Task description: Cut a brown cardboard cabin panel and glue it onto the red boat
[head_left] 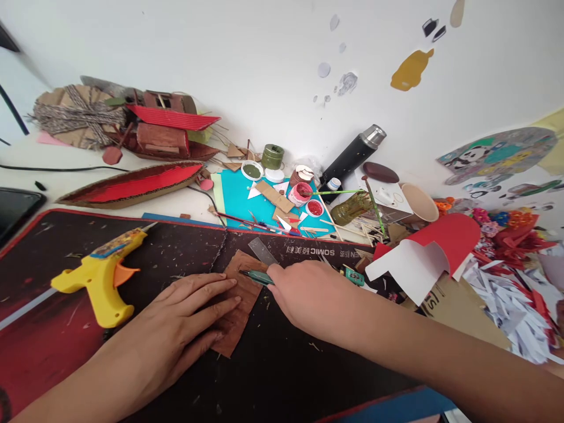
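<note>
A reddish-brown painted piece of cardboard (240, 311) lies at an angle on the dark mat. My left hand (187, 314) rests flat across its left side, fingers stretched out and holding nothing. In my right hand (308, 296) is a green-handled craft knife (257, 277), gripped with the fingers closed. The knife points left, and its tip is over the upper part of the cardboard; whether the blade cuts in cannot be seen. Beyond the cardboard's top edge lies a steel ruler (263, 251), partly covered by the cardboard.
A yellow glue gun (103, 273) lies left of my left hand. Cardboard boats, among them a red-lined one (132, 185), stand behind it. Paint pots and scraps cover a blue sheet (238, 191). A black thermos (352, 155) leans by the wall; paper strips (506, 305) pile up at right.
</note>
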A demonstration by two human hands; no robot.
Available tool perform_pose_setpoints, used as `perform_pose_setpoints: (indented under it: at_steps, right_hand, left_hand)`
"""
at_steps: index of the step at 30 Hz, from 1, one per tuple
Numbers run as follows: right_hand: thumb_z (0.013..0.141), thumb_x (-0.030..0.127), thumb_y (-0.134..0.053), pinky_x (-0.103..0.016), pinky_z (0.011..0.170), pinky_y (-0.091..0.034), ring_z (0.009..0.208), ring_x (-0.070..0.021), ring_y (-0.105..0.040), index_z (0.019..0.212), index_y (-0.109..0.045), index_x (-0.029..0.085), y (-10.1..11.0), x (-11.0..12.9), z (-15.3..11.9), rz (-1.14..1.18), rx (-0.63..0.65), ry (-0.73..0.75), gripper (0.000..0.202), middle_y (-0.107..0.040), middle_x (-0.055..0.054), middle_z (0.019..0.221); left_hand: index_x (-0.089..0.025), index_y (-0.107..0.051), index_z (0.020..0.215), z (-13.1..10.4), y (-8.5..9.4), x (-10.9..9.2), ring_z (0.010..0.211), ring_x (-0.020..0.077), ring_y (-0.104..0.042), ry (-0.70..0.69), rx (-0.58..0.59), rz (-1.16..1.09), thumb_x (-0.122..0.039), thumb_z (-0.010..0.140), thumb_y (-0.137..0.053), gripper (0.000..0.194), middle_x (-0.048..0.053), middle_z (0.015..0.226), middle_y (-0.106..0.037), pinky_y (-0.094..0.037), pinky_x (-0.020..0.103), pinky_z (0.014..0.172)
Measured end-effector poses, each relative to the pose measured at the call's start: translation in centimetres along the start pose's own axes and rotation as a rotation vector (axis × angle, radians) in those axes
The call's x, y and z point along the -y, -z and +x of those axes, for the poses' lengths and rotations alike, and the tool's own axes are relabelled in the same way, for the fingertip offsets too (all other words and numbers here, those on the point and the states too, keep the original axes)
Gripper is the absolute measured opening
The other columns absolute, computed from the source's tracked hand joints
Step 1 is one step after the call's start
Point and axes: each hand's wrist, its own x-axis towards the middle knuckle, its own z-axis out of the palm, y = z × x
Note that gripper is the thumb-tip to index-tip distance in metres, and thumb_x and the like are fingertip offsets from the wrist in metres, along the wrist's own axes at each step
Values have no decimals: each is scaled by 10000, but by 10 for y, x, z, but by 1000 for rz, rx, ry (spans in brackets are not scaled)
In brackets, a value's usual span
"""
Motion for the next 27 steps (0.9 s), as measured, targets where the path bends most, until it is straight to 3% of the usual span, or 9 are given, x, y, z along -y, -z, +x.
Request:
perform_pose_setpoints:
  at_steps: [12, 19, 23, 27]
  right_hand:
    - [1038, 228, -488, -357, 634, -565, 776, -313, -782, 1199, -662, 132, 1, 4, 9, 25, 43, -25, 256, -769, -155, 823]
    - [870, 96, -631, -366, 604, -577, 760, -335, -787, 1246, -644, 97, -1, 3, 9, 6, 116, 17, 376, -771, -151, 818]
    - [991, 157, -527, -359, 602, -567, 751, -320, -783, 1235, -654, 108, -3, 1, 5, 16, 68, 5, 280, -763, -149, 801]
    - [1055, 242, -480, -359, 630, -554, 794, -320, -782, 1201, -669, 121, 3, -1, -2, 47, 101, -36, 268, -770, -167, 849]
  left_hand:
    - [-369, -568, 1500, 1, 1, -1, 1347, 249, -600, -19, 1, 26, -408, 1028, -569, 474, -6, 1481, -658, -524, 391, 1087]
    - [-365, -579, 1488, 5, 5, -1, 1300, 241, -638, -14, -20, 8, -469, 1012, -602, 487, -24, 1452, -684, -538, 364, 1054]
    - [-374, -575, 1494, 6, 5, -2, 1293, 237, -642, -22, -17, 9, -467, 1017, -590, 486, -27, 1443, -690, -539, 360, 1050]
    - [-363, -594, 1483, 5, 4, -1, 1300, 244, -629, -39, -17, 47, -468, 1025, -571, 471, -17, 1450, -683, -540, 365, 1044]
